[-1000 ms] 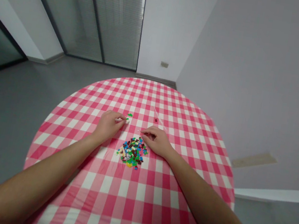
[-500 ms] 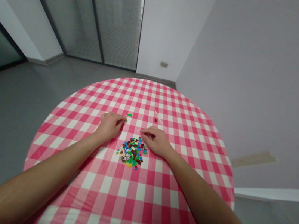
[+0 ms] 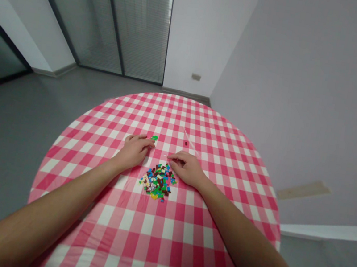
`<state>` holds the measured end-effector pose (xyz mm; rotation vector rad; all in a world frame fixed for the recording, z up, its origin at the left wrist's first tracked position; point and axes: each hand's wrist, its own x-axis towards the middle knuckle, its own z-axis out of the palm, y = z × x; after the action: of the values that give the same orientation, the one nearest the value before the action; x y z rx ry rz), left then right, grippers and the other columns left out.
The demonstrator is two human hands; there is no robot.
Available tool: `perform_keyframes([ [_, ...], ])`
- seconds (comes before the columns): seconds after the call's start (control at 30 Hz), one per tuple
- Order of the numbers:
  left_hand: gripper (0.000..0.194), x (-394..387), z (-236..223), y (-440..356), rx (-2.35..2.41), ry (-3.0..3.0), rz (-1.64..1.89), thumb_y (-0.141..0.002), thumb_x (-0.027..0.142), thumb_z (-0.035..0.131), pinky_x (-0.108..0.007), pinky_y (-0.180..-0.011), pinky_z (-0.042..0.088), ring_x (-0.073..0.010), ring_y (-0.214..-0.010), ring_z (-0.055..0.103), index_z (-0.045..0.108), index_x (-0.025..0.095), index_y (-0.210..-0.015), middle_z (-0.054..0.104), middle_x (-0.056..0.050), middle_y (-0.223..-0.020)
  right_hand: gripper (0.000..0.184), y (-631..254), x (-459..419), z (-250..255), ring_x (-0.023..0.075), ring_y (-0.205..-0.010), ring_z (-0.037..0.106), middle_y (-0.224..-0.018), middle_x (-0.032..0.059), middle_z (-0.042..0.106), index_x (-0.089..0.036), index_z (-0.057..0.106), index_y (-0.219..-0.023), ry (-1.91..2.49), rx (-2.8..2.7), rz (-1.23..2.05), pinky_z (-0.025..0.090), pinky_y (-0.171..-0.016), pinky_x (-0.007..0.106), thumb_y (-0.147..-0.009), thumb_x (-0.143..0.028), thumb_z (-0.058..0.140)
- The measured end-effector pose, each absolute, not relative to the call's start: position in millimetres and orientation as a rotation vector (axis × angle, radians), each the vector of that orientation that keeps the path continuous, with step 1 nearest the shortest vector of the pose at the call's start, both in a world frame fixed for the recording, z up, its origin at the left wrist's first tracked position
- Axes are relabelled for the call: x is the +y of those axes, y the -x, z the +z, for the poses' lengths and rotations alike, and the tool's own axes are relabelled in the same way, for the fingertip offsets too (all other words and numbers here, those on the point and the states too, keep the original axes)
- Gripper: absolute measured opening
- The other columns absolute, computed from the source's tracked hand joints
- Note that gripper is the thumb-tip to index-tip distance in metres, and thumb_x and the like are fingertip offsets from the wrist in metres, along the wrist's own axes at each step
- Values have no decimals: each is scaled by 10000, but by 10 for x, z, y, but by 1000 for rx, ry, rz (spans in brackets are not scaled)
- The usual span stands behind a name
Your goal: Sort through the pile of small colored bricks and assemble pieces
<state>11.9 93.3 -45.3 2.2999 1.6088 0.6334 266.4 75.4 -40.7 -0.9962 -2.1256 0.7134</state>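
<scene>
A small heap of coloured beads (image 3: 157,182) lies in the middle of a round table with a pink and white checked cloth (image 3: 154,242). My left hand (image 3: 134,150) rests on the cloth just left of the heap, fingers pinched together next to a green bead (image 3: 154,138). My right hand (image 3: 186,167) lies just right of the heap, its fingers pinched on a thin pale string (image 3: 189,140) that runs away across the cloth. A single dark red bead (image 3: 186,143) sits beside that string.
The table stands close to a grey wall on the right. Glass doors with blinds (image 3: 128,22) are at the back left, and grey floor surrounds the table.
My left hand has shifted slightly to the right, its fingertips now touching the spot by the green bead. My right hand has stayed where it was.
</scene>
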Motion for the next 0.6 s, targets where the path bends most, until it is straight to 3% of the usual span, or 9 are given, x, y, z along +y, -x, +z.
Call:
perform_keyframes([
  [0.33, 325, 940, -468, -110, 1575, -2289, 666, -966, 211, 428, -612, -1147, 287, -318, -1388, 481, 708, 283, -1114, 677, -11, -1352, 129, -2661, 760, -422, 162, -742, 627, -808, 54, 700, -172, 778, -959, 969, -2159, 688, 481, -693, 281, -876, -163, 680],
  [0.47, 283, 884, -418, -128, 1376, -2347, 827, -928, 217, 488, -522, -1083, 404, -265, -1194, 610, 720, 247, -1088, 738, -43, -1190, 224, -2668, 757, -419, 151, -751, 625, -845, 44, 694, -174, 777, -916, 952, -2206, 684, 482, -696, 264, -793, -28, 660],
  [0.6, 303, 812, -397, -189, 1131, -2442, 843, -878, 152, 484, -461, -1037, 446, -226, -1109, 635, 730, 243, -1030, 754, -30, -1079, 249, -2663, 756, -392, 159, -784, 621, -887, 59, 674, -159, 783, -915, 968, -2305, 610, 480, -715, 270, -764, 0, 665],
])
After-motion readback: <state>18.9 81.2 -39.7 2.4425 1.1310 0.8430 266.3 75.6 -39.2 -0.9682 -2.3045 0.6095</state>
